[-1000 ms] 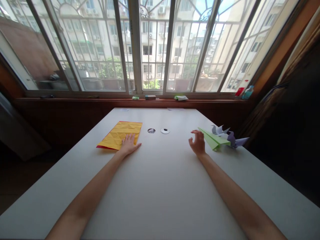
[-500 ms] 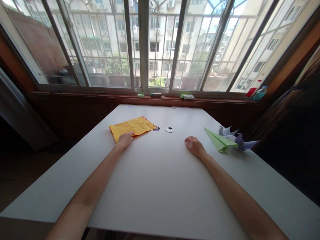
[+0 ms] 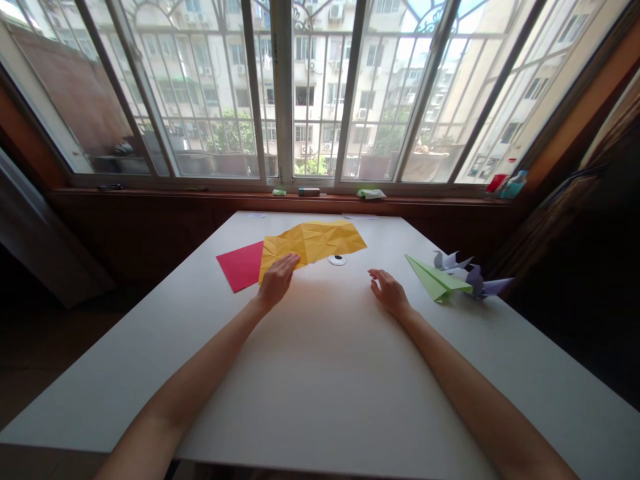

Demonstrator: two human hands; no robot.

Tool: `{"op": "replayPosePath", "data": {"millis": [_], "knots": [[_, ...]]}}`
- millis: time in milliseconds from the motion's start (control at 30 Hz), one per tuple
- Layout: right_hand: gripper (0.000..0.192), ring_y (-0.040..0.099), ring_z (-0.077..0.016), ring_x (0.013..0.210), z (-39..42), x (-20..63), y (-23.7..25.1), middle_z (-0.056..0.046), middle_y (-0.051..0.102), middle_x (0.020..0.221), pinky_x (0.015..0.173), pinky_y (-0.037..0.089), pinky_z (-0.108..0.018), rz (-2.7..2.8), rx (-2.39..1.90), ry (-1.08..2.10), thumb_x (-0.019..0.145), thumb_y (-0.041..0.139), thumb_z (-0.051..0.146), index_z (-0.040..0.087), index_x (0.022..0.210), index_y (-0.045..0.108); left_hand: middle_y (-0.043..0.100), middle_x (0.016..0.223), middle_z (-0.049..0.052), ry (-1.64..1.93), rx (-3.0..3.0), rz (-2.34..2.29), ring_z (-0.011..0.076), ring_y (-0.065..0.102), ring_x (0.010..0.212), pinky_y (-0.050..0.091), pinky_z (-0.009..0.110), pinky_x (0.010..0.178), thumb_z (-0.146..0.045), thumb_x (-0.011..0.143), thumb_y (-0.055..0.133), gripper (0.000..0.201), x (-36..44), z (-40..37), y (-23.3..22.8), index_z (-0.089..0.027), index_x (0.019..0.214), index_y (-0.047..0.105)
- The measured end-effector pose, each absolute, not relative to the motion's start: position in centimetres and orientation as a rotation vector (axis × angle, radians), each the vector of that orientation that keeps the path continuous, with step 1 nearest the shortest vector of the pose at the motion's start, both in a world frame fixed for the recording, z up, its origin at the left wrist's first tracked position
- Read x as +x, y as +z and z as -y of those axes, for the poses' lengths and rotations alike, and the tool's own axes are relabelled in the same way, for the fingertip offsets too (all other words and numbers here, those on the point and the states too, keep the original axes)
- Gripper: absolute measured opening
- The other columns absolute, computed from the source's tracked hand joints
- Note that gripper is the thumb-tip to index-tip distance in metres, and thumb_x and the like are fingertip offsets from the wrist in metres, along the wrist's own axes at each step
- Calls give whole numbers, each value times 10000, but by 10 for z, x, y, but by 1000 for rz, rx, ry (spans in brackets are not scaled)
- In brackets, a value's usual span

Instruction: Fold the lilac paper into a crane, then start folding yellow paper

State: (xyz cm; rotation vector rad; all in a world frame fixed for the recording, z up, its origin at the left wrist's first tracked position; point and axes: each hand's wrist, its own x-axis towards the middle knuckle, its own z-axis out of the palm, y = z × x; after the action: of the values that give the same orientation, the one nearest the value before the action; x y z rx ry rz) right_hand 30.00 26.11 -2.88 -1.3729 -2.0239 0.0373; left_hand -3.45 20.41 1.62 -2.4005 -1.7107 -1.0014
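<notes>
A creased yellow sheet of paper (image 3: 325, 239) is gripped near its lower edge by my left hand (image 3: 278, 275), fingers on top and the thumb hidden. The sheet slants over the white table, its right end raised and partly above a round black-and-white disc (image 3: 337, 260). To its left lies a flat red sheet of paper (image 3: 241, 267), overlapped by the yellow one. My right hand (image 3: 388, 292) rests on the table with curled fingers slightly apart, holding nothing. It lies between the disc and a folded green paper plane (image 3: 437, 280).
White (image 3: 447, 261) and purple (image 3: 484, 283) folded paper figures sit behind the green plane at the table's right edge. Along the window sill lie a small dark box (image 3: 309, 191), a green-and-white packet (image 3: 371, 194) and a blue bottle (image 3: 514, 185).
My left hand has moved right with the yellow sheet, lifting it off the red sheet, which now shows. My right hand's fingers have loosened slightly.
</notes>
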Motion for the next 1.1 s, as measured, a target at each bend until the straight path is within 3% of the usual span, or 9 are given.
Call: {"op": "replayPosePath", "data": {"millis": [67,167,500,600,667,733,833,967,1100], "knots": [[298,568,-181,982,-264,303,-29,-79,550,1171,832,494,-392,1939,-1426,87,893,504,338,182,1144,536,522,1230,90,-894,-2597,1581,215,531,1088,448,443,923,-304,900,499,297,-22,-202,5,-176,1166,526],[312,572,-183,976,-269,309,-30,-79,552,1163,825,497,-395,1817,-1499,195,888,513,336,172,1153,527,543,1180,87,-764,-2771,1485,188,568,991,494,399,844,-329,894,509,292,-16,-202,-8,-177,1143,533],[325,574,-187,975,-269,311,-25,-79,553,1157,816,500,-397,1718,-1422,748,883,521,340,164,1157,525,545,1174,85,-808,-2584,1773,181,569,979,498,386,837,-322,899,500,276,-19,-197,-1,-184,1135,538],[316,573,-184,973,-264,311,-21,-78,554,1161,816,500,-392,1764,-1373,887,885,518,339,168,1150,531,514,1239,99,-780,-2604,1797,217,539,1069,454,443,907,-366,897,494,347,-5,-190,-2,-181,1191,508],[321,573,-188,975,-262,311,-19,-78,554,1160,815,500,-393,1800,-1353,925,882,523,340,165,1151,530,437,1358,120,-702,-2676,1795,270,430,1229,333,489,1024,-482,887,450,475,3,-187,-6,-203,1272,458],[324,573,-190,976,-261,311,-19,-77,554,1159,815,500,-394,1833,-1345,929,881,524,342,163,1151,530,343,1443,127,-589,-2781,1777,313,280,1339,207,505,1086,-581,856,416,608,8,-184,-10,-204,1334,406],[323,573,-191,975,-262,310,-19,-75,555,1155,816,500,-394,1887,-1342,883,882,522,343,162,1149,532,263,1486,104,-430,-2964,1691,328,171,1381,140,512,1098,-639,822,408,702,9,-184,-11,-207,1374,362],[318,575,-186,970,-263,306,-21,-76,557,1151,815,500,-393,1964,-1314,696,884,520,340,164,1148,531,275,1485,31,-350,-3185,1490,288,167,1389,115,472,1117,-647,785,472,710,2,-188,-6,-286,1382,341],[326,562,-194,1001,-250,299,-21,-82,544,1177,840,488,-413,2026,-1201,417,885,518,344,169,1160,524,377,1437,3,-404,-3314,1333,277,252,1365,164,407,1120,-587,701,635,685,-3,-193,-3,-328,1309,454]]}}
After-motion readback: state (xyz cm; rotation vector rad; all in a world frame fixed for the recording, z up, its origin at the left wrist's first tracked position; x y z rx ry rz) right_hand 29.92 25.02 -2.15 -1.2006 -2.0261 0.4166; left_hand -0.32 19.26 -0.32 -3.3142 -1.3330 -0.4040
